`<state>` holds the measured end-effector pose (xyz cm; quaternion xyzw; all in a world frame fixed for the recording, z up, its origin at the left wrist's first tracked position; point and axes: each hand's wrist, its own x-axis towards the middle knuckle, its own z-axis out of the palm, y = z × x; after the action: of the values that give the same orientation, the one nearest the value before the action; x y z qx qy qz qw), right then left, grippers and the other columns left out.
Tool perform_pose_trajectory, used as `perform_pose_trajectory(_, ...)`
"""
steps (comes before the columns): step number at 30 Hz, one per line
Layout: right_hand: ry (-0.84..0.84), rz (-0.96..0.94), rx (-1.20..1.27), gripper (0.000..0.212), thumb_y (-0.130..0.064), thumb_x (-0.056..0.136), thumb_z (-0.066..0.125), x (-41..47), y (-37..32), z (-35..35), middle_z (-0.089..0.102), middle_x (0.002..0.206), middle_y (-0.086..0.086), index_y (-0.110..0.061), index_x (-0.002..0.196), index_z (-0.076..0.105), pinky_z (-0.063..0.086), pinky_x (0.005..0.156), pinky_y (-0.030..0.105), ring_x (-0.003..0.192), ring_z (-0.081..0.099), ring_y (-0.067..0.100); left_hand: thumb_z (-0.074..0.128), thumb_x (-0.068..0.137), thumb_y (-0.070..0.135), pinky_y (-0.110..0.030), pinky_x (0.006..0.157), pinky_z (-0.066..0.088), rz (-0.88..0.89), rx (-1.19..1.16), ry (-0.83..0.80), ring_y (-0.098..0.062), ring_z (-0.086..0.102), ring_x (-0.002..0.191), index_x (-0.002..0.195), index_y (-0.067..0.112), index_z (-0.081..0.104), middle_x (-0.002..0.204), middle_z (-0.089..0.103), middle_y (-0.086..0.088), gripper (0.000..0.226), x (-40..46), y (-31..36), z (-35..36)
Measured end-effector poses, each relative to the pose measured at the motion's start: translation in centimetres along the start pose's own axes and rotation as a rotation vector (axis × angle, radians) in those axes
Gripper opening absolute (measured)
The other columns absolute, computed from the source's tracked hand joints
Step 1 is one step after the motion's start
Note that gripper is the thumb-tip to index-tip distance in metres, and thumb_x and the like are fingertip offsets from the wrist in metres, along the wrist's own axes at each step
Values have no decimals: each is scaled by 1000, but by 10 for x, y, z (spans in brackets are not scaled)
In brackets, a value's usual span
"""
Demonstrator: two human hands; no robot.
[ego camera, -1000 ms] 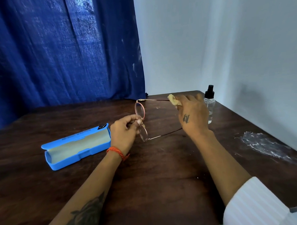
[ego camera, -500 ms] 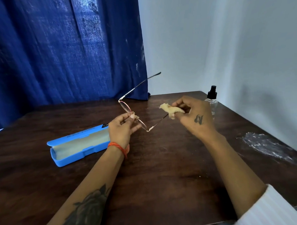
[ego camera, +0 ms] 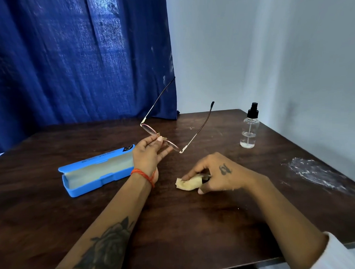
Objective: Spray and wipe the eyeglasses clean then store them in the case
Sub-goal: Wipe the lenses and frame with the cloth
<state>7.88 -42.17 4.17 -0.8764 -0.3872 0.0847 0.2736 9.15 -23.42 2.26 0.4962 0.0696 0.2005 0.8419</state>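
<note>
My left hand [ego camera: 148, 154] pinches thin-rimmed eyeglasses [ego camera: 174, 145] at the bridge and holds them above the table, both temples unfolded and pointing up and away. My right hand [ego camera: 216, 176] is low at the dark wooden table [ego camera: 175, 225], its fingers holding a crumpled yellow cloth [ego camera: 189, 183] that touches the tabletop. An open blue glasses case [ego camera: 93, 171] lies left of my left wrist, its pale lining showing. A clear spray bottle [ego camera: 250, 129] with a black pump top stands upright at the back right.
A white smeared patch [ego camera: 315, 173] marks the table near its right edge. A blue curtain [ego camera: 79, 57] hangs behind the table and a pale wall [ego camera: 270, 50] runs along the right. The table's front edge is close to my forearms.
My right hand has left the temple and dropped to the table with the cloth. My left hand has tilted the eyeglasses so both temples point upward.
</note>
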Motion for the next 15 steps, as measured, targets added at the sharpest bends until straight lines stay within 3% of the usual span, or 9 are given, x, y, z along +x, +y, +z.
perform_pose_trajectory(3, 78, 11, 114, 35, -23, 66, 80, -4, -1, -9, 72, 94, -11, -34, 98, 71, 46, 74, 21, 81, 62, 3, 54, 88, 0, -29, 64, 59, -10, -10, -9, -14, 64, 77, 105, -2, 55, 85, 63, -8, 18, -1, 0, 0)
perform_pose_trajectory(7, 612, 71, 355, 21, -18, 74, 76, 2, -4, -9, 71, 89, -9, -24, 93, 71, 53, 71, 20, 80, 66, 5, 55, 87, 1, -29, 62, 59, -56, -52, -9, -15, 65, 80, 108, -2, 55, 88, 64, -11, 20, 0, 0, 2)
perform_pose_trajectory(9, 769, 182, 604, 21, -12, 79, 71, 10, -5, -6, 69, 90, -1, -16, 99, 67, 56, 67, 23, 79, 65, 10, 55, 87, 2, -30, 63, 59, -89, -80, -18, -16, 65, 84, 107, -1, 55, 91, 64, -12, 20, 0, 0, 3)
perform_pose_trajectory(12, 677, 317, 1099, 11, -8, 84, 64, 22, -9, -1, 67, 90, 9, -9, 96, 64, 56, 67, 25, 76, 63, 15, 54, 87, 2, -31, 65, 59, -109, -101, -28, -20, 64, 89, 110, -2, 54, 95, 64, -14, 23, -1, -2, 4)
perform_pose_trajectory(15, 587, 343, 1263, 8, -5, 86, 61, 30, -11, 5, 69, 82, 7, -9, 90, 65, 57, 63, 21, 68, 64, 12, 54, 87, 2, -30, 65, 59, -125, -112, -22, -21, 64, 91, 113, -3, 53, 96, 64, -14, 26, -3, -4, 4)
